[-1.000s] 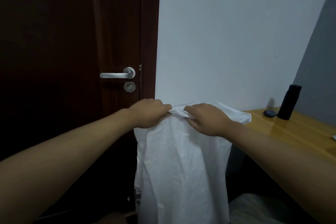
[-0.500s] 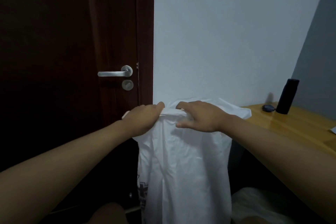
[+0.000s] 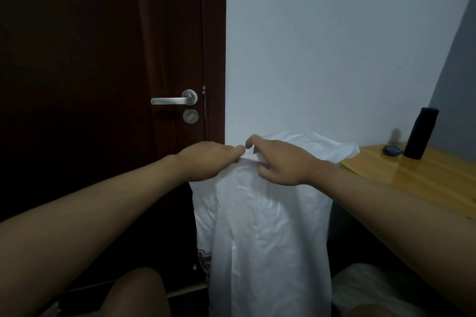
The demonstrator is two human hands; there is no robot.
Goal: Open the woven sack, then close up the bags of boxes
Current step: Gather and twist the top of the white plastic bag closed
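Sack (image 3: 268, 226) is held up at its top edge, hanging straight down in front of the wall (image 3: 334, 46), just right of the door (image 3: 103, 59). Left hand (image 3: 206, 162) is curled over the sack's top left corner, fingers together and closed on the fabric. Right hand (image 3: 280, 165) is set at the top edge just right of the left hand; index finger raised and apart from the rest, other fingers bent into the material, exact grip cannot be told. Handle (image 3: 173, 100) is seen on the door, above and left of the sack. Desk (image 3: 412, 177) is seen right of the sack, with a bottle (image 3: 421, 135) standing on it.
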